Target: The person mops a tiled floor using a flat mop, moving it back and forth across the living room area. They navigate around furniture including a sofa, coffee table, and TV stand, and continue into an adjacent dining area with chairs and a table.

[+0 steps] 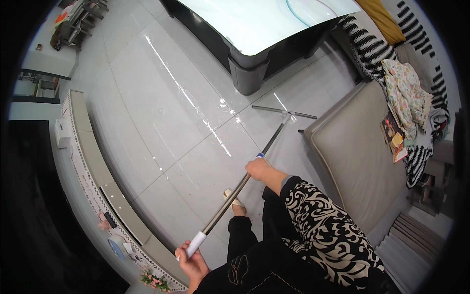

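Note:
A long-handled floor squeegee (269,142) slants across the view, its steel pole running from lower left to upper right. My left hand (193,262) is closed around the white grip (196,243) at the top end of the pole. Farther down, my right hand (258,169) wraps the pole just below a blue collar (260,155). The wide thin T-shaped head (285,112) lies on the grey tiled floor (147,122), between the table's dark leg (246,76) and the sofa's corner. Bright streaks and spots show on the glossy tiles.
A glass-topped table (274,19) stands ahead. At right is a grey sofa seat (357,147) with a floral cloth (406,93) and a book (393,134). A long low cabinet (107,191) bearing small items and pink flowers (155,281) runs along the left.

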`<act>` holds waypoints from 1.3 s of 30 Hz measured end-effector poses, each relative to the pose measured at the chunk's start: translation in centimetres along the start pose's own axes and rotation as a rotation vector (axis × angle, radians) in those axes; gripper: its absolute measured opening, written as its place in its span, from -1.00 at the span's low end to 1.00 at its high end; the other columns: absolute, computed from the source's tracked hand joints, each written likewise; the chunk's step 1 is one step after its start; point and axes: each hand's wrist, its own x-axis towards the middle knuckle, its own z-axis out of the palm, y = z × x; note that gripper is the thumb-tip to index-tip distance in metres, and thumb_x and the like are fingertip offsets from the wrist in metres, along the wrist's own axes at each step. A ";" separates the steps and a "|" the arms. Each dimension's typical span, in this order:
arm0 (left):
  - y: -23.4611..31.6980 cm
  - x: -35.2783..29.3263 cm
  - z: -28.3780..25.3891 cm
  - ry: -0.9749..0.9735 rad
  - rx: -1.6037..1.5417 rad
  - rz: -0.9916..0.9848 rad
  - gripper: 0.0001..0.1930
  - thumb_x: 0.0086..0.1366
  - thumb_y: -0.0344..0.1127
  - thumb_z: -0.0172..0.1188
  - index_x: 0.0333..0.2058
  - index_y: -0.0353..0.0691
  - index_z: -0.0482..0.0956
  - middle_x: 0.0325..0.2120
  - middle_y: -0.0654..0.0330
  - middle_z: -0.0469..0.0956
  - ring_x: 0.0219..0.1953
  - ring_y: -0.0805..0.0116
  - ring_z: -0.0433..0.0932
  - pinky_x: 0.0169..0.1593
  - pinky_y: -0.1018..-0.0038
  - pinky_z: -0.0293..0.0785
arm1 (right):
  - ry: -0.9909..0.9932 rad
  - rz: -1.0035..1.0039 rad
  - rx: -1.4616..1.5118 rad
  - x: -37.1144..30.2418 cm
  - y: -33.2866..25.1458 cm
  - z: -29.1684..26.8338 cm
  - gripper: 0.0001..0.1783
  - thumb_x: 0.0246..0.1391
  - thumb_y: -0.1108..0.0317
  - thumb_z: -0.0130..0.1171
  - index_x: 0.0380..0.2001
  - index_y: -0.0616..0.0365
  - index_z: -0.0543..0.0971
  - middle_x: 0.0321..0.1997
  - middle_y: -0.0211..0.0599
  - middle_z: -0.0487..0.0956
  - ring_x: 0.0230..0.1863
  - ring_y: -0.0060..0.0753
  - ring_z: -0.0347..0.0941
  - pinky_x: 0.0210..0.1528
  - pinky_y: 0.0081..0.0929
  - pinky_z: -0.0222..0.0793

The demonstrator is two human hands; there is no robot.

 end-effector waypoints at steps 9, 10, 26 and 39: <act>12.4 -0.1 -0.6 -0.270 0.127 0.470 -0.69 0.31 -0.15 0.08 -0.55 -0.12 0.26 -0.60 0.32 0.24 -0.36 0.41 0.35 0.23 0.09 0.19 | 0.557 0.000 0.262 -2.1 -10.1 -6.8 -0.89 -0.18 0.37 0.21 -0.49 0.08 0.53 -0.38 -0.25 0.53 -0.36 -0.13 0.52 -0.36 -0.23 0.43; 14.3 -0.2 -0.3 -0.339 0.150 0.525 -0.67 0.28 -0.10 0.11 -0.56 -0.11 0.27 -0.62 0.29 0.25 -0.38 0.36 0.31 0.12 0.03 0.21 | 0.621 0.005 0.294 -2.6 -11.2 -7.5 -0.89 -0.20 0.38 0.21 -0.51 0.09 0.52 -0.39 -0.24 0.52 -0.39 -0.12 0.52 -0.38 -0.23 0.43; 6.0 6.6 12.0 -0.925 0.047 0.289 -0.71 0.24 -0.28 0.12 -0.57 -0.05 0.19 -0.64 0.34 0.16 -0.47 0.43 0.20 0.00 0.23 0.22 | 0.713 0.550 0.512 -3.1 -3.3 -0.2 -0.89 -0.08 0.37 0.11 -0.40 0.04 0.53 -0.22 -0.17 0.51 -0.24 -0.04 0.51 -0.23 -0.18 0.44; 22.1 7.1 8.3 -0.846 0.157 0.524 -0.77 0.21 -0.44 0.00 -0.54 -0.07 0.14 -0.62 0.32 0.13 -0.45 0.41 0.23 -0.02 0.34 0.25 | 0.483 0.182 0.530 6.9 -20.4 -8.1 -0.83 -0.06 0.33 0.13 -0.36 0.10 0.58 -0.19 -0.14 0.55 -0.14 -0.06 0.52 -0.14 -0.19 0.45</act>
